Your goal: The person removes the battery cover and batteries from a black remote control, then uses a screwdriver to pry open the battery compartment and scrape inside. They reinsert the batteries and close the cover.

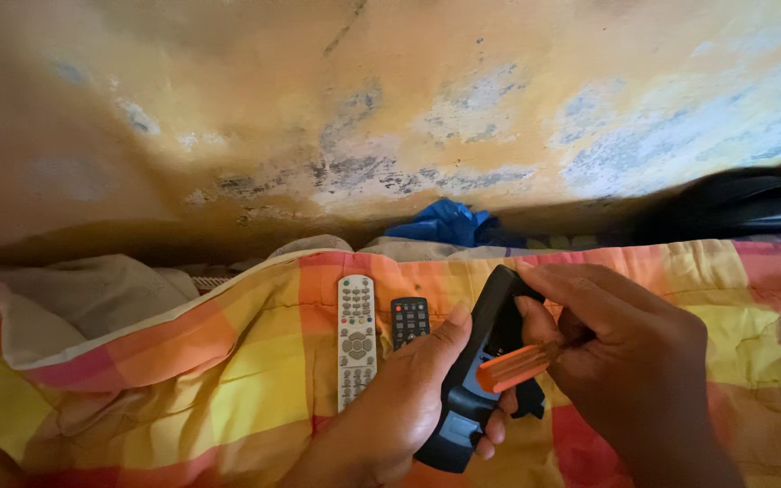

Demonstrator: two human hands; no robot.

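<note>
Black remote [481, 361] is gripped in the left hand [409, 398] above the checked blanket [228, 380]; an orange-handled screwdriver [517, 366] is clamped in the right hand [625, 352] against it. Two remotes [357, 339] lie beside.

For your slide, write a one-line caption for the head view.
Left hand grips a black remote, right hand holds an orange-handled screwdriver against it.

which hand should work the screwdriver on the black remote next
Probably the right hand: it already grips the orange screwdriver against the black remote, which the left hand steadies from below.
</note>
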